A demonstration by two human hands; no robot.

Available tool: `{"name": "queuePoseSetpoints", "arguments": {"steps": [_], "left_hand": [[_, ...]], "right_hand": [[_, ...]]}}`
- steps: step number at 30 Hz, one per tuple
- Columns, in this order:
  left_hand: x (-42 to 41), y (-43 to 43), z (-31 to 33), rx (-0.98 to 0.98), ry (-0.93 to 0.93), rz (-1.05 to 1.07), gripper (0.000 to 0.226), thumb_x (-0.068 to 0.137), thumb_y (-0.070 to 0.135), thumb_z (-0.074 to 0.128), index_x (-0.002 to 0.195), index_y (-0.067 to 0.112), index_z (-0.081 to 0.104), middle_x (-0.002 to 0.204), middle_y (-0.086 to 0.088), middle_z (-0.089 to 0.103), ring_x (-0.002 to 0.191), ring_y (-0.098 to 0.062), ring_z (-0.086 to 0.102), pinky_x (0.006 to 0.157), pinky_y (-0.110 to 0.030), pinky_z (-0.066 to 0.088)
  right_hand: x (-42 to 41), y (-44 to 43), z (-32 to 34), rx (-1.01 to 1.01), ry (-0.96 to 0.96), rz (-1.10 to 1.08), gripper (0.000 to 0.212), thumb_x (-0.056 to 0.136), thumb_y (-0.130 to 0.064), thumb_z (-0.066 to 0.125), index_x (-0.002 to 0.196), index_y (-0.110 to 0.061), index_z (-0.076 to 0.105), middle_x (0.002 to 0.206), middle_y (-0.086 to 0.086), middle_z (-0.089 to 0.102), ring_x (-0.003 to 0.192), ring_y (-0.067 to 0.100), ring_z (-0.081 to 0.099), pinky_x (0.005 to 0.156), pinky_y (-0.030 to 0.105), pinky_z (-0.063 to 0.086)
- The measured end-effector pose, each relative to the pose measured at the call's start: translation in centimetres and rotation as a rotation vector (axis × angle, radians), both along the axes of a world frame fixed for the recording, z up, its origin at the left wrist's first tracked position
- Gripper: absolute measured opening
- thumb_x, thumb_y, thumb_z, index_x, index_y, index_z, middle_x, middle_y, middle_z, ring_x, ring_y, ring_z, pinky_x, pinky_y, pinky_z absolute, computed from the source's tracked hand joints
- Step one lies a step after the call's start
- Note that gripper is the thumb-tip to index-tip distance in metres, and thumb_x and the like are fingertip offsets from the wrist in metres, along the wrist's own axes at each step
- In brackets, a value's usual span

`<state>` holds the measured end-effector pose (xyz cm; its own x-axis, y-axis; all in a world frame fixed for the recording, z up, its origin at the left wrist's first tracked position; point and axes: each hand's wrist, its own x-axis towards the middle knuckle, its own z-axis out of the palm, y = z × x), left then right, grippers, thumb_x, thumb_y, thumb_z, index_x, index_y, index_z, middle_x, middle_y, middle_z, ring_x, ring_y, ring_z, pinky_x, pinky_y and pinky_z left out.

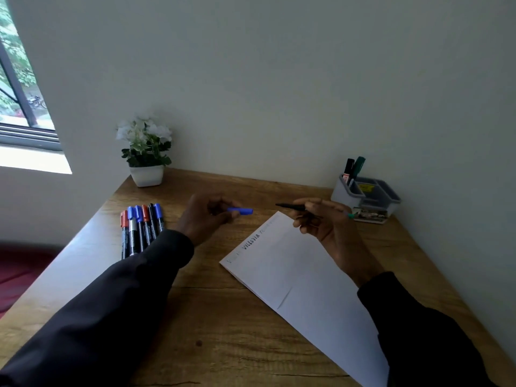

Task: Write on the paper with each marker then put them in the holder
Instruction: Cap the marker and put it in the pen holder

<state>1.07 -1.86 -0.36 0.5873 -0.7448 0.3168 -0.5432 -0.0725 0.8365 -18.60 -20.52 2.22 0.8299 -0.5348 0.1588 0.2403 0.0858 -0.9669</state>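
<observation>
The left hand [206,216] is curled, thumb and fingers pinching a blue cap [241,211] that sticks out to the right of the fingertips. The right hand [326,223] grips an uncapped marker [293,207] between thumb and fingers. The dark tip points left toward the cap, with a clear gap between the two, and a greenish rear end shows past the far side of the hand. Both hands are over the far part of the wooden bench [223,331], the right one above the far corner of the sheet of paper [301,277].

The paper lies at a slant, with a line of dark lettering along its upper left edge. At the far right of the bench stands the grey holder [342,195], where two capped markers [358,164], one black and one green, stand upright in its left compartment. On the left, a row of capped markers [141,227] lies side by side, their near ends hidden by the left sleeve [111,303]. A potted plant [145,152] with white flowers sits in the far left corner.
</observation>
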Motion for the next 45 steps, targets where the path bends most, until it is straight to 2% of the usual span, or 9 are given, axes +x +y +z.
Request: {"name": "queuePoseSetpoints", "arguments": {"steps": [4, 10, 24, 27, 31, 34, 36, 39, 45], "left_hand": [[-1.7, 1.5, 1.1, -0.067, 0.051, -0.019, 0.019, 0.083, 0.013, 0.069, 0.097, 0.026, 0.068, 0.089, 0.002, 0.072, 0.081, -0.006, 0.07, 0.073, -0.019, 0.057], [-3.6, 2.9, 2.6, -0.093, 0.055, -0.056, 0.019, 0.084, 0.013, 0.069, 0.101, 0.02, 0.07, 0.09, 0.0, 0.073, 0.083, -0.009, 0.07, 0.075, -0.021, 0.057], [-6.2, 4.8, 4.9, -0.04, 0.0, -0.103, 0.022, 0.085, 0.009, 0.067, 0.096, 0.028, 0.069, 0.09, 0.009, 0.072, 0.087, -0.005, 0.069, 0.07, -0.015, 0.053], [-6.8, 4.6, 5.3, -0.051, 0.073, -0.142, 0.019, 0.084, 0.011, 0.068, 0.097, 0.025, 0.071, 0.09, 0.011, 0.074, 0.087, -0.006, 0.07, 0.07, -0.014, 0.053], [-7.4, 4.4, 5.7, -0.067, 0.184, -0.135, 0.016, 0.082, 0.019, 0.07, 0.098, 0.019, 0.074, 0.093, 0.005, 0.075, 0.089, -0.009, 0.07, 0.072, -0.016, 0.055], [-7.3, 4.3, 5.7, -0.074, 0.211, -0.1, 0.013, 0.082, 0.013, 0.071, 0.094, 0.017, 0.075, 0.091, 0.003, 0.076, 0.089, -0.01, 0.07, 0.071, -0.014, 0.055], [-7.4, 4.1, 5.6, -0.085, 0.2, -0.072, 0.013, 0.082, 0.011, 0.071, 0.092, 0.018, 0.075, 0.09, 0.002, 0.076, 0.088, -0.011, 0.07, 0.072, -0.016, 0.056], [-7.6, 3.6, 5.6, -0.119, 0.161, -0.005, 0.013, 0.08, 0.009, 0.072, 0.088, 0.02, 0.075, 0.084, 0.003, 0.075, 0.083, -0.008, 0.07, 0.068, -0.015, 0.055], [-7.3, 2.5, 6.0, -0.052, -0.129, 0.015, 0.016, 0.081, 0.012, 0.072, 0.091, 0.024, 0.072, 0.088, 0.012, 0.071, 0.082, 0.002, 0.067, 0.068, -0.012, 0.053]], "right_hand": [[-1.9, 2.0, 0.6, -0.097, 0.009, 0.058, 0.029, 0.091, -0.015, 0.061, 0.112, 0.002, 0.071, 0.105, 0.027, 0.074, 0.083, 0.034, 0.074, 0.069, 0.03, 0.061], [-2.9, 4.5, 1.4, -0.171, -0.008, 0.009, 0.026, 0.086, -0.018, 0.066, 0.102, 0.002, 0.068, 0.098, 0.021, 0.077, 0.082, 0.035, 0.077, 0.062, 0.029, 0.062], [-4.4, 5.7, 1.7, -0.076, -0.045, 0.096, 0.031, 0.088, -0.015, 0.063, 0.113, 0.004, 0.069, 0.107, 0.026, 0.075, 0.093, 0.04, 0.075, 0.074, 0.032, 0.063], [-4.3, 5.7, 1.7, -0.055, -0.036, 0.129, 0.035, 0.089, -0.015, 0.061, 0.117, 0.005, 0.067, 0.109, 0.026, 0.074, 0.095, 0.041, 0.074, 0.075, 0.034, 0.063], [-4.1, 5.8, 1.7, -0.297, 0.016, -0.06, 0.023, 0.091, -0.012, 0.067, 0.11, 0.001, 0.07, 0.096, 0.013, 0.079, 0.084, 0.033, 0.077, 0.066, 0.031, 0.063], [-3.8, 5.8, 1.6, -0.526, 0.04, -0.209, 0.014, 0.089, -0.01, 0.073, 0.102, -0.006, 0.076, 0.085, 0.004, 0.08, 0.072, 0.021, 0.076, 0.06, 0.024, 0.058], [-3.5, 5.9, 1.4, -0.611, 0.024, -0.241, 0.011, 0.088, -0.009, 0.075, 0.098, -0.007, 0.077, 0.081, 0.0, 0.079, 0.067, 0.015, 0.074, 0.06, 0.018, 0.055], [-2.8, 6.2, 0.8, -0.562, 0.025, -0.272, 0.007, 0.087, -0.008, 0.076, 0.091, -0.013, 0.077, 0.074, -0.005, 0.077, 0.062, 0.009, 0.071, 0.06, 0.015, 0.054], [-2.4, 6.6, -0.7, -0.47, 0.045, -0.249, 0.007, 0.088, -0.002, 0.074, 0.09, -0.008, 0.075, 0.081, 0.006, 0.078, 0.066, 0.013, 0.074, 0.059, 0.017, 0.054]]}}
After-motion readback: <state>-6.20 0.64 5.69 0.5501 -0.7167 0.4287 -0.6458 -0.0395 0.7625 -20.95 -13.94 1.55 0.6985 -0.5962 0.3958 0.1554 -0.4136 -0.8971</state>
